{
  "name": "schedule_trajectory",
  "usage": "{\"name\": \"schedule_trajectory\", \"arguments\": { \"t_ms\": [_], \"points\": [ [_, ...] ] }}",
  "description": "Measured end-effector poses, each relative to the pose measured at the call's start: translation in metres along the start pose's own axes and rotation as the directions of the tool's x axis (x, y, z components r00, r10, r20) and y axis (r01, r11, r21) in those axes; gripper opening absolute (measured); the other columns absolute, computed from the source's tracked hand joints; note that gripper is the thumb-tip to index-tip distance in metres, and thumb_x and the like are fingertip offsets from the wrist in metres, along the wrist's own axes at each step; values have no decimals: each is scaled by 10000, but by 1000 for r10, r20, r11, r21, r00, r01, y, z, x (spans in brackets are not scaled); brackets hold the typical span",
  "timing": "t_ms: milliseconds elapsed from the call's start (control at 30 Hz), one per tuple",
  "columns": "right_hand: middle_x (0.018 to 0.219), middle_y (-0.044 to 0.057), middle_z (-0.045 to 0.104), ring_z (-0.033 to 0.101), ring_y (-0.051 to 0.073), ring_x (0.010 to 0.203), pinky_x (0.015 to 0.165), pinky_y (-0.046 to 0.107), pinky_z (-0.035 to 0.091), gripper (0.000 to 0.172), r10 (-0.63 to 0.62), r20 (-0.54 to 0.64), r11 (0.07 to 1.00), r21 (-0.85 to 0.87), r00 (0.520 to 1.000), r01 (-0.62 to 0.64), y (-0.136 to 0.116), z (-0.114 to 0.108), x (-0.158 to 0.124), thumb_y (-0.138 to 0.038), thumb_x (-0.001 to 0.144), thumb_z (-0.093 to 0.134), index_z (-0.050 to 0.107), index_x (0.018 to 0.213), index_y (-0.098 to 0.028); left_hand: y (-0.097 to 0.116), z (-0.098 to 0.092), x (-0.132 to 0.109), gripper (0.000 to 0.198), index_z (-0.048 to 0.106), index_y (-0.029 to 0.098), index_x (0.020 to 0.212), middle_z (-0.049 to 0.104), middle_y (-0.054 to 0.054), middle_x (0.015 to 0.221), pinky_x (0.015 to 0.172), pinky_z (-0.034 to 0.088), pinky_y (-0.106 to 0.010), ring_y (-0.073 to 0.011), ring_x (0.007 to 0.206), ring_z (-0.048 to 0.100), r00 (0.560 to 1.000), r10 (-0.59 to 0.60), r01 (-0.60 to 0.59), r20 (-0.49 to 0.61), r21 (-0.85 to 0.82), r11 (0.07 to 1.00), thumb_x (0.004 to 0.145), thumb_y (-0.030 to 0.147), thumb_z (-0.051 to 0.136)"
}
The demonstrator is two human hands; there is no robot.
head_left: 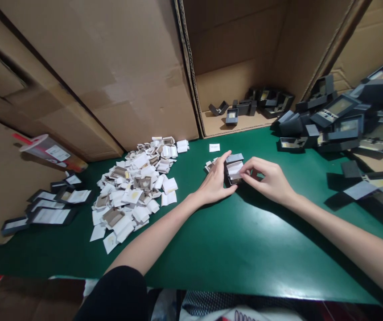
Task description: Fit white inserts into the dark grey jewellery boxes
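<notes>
Paper heap (pixel 134 192), left; dark boxes (pixel 347 127), right; small box (pixel 234 158), left hand (pixel 215 182) grasping it; white insert (pixel 233 169) inside, right hand (pixel 269 177) pinching it.

Left hand (pixel 215 180) near pinched right hand (pixel 267 178)

A small dark hinged jewellery-style box (pixel 235 158) stands open between the hands (pixel 215 182), its bluish-grey lid raised on the far side; whether its base touches the desk (pixel 191 240) is unclear. A folded white paper insert (pixel 234 168) sits in the opening, its upper flap upright, creased across.
</notes>
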State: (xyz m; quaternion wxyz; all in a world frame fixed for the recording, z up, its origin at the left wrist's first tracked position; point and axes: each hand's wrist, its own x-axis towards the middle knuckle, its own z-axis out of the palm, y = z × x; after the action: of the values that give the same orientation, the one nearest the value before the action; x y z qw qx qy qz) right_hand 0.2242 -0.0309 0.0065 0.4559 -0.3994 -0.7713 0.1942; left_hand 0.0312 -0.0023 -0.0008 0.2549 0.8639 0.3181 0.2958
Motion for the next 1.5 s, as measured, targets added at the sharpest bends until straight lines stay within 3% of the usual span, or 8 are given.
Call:
{"name": "schedule_trajectory", "arguments": {
  "t_ms": [200, 400, 567, 700, 833, 1000, 1100, 1500],
  "points": [
    [760, 10, 651, 471, 101, 557, 544, 259, 384, 113, 153, -17, 988, 10, 988, -153, 8, -2, 0, -262, 837, 577, 651, 808, -181, -2, -1, 0, 965, 33, 256, 1473, 222, -134, 1509, 1124, 314, -472, -303, 1378, 306, 1000, -7, 7, 11, -9, 1000, 747, 264, 669],
    [722, 14, 655, 460, 109, 536, 523, 263, 365, 181, 220, 77, 974, 43, 973, -224, 7, 0, 0, -317, 834, 559, 675, 813, -180, -1, -2, 0, 966, 42, 261, 1476, 233, -140, 1508, 1125, 298, -498, -312, 1388, 287, 1000, -7, 7, 4, -11, 1000, 744, 252, 672],
    [725, 18, 647, 455, 114, 539, 527, 268, 366, 167, 175, 68, 984, 8, 982, -176, 7, -1, 0, -287, 838, 539, 669, 815, -184, 0, -2, 0, 964, 46, 268, 1476, 235, -139, 1507, 1128, 292, -499, -310, 1390, 283, 1000, -11, 11, 5, -14, 1000, 746, 251, 674],
    [803, 44, 665, 532, 151, 662, 607, 289, 415, 158, 43, -5, 997, -65, 999, -44, 9, -1, 0, -213, 852, 506, 662, 863, -191, 0, -2, 0, 966, 39, 264, 1479, 208, -132, 1525, 1136, 284, -490, -308, 1396, 274, 1000, -12, 12, 11, -16, 1000, 748, 244, 670],
    [836, 57, 677, 570, 185, 775, 687, 319, 446, 182, -64, 27, 992, -103, 998, 67, 9, 1, -1, -167, 850, 490, 663, 896, -197, 0, -2, 0, 960, 35, 265, 1480, 198, -123, 1533, 1142, 276, -481, -302, 1405, 256, 1000, -3, 3, 15, -8, 1000, 757, 262, 667],
    [821, 48, 684, 584, 175, 715, 624, 306, 439, 193, 35, -15, 999, -32, 999, -36, 5, 0, -1, -166, 839, 486, 675, 858, -205, -2, -2, 0, 967, 43, 258, 1480, 217, -131, 1524, 1143, 274, -487, -305, 1404, 260, 1000, 4, -4, 8, -6, 1000, 747, 254, 674],
    [855, 49, 689, 601, 184, 751, 669, 321, 457, 200, 82, -31, 997, 1, 996, -82, 4, -1, 0, -172, 837, 484, 679, 846, -214, -2, -1, 0, 961, 44, 266, 1477, 203, -126, 1533, 1148, 262, -494, -308, 1410, 250, 1000, 5, -5, 17, -10, 1000, 748, 255, 669],
    [972, 94, 633, 526, 223, 859, 739, 372, 485, 325, -111, 73, 946, -299, 991, 128, 13, 6, -6, -94, 858, 398, 661, 1012, -206, -2, 0, 0, 955, 45, 261, 1477, 186, -127, 1544, 1162, 242, -498, -310, 1422, 228, 1000, 6, -5, 19, -11, 1000, 753, 267, 668]
  ]
}}
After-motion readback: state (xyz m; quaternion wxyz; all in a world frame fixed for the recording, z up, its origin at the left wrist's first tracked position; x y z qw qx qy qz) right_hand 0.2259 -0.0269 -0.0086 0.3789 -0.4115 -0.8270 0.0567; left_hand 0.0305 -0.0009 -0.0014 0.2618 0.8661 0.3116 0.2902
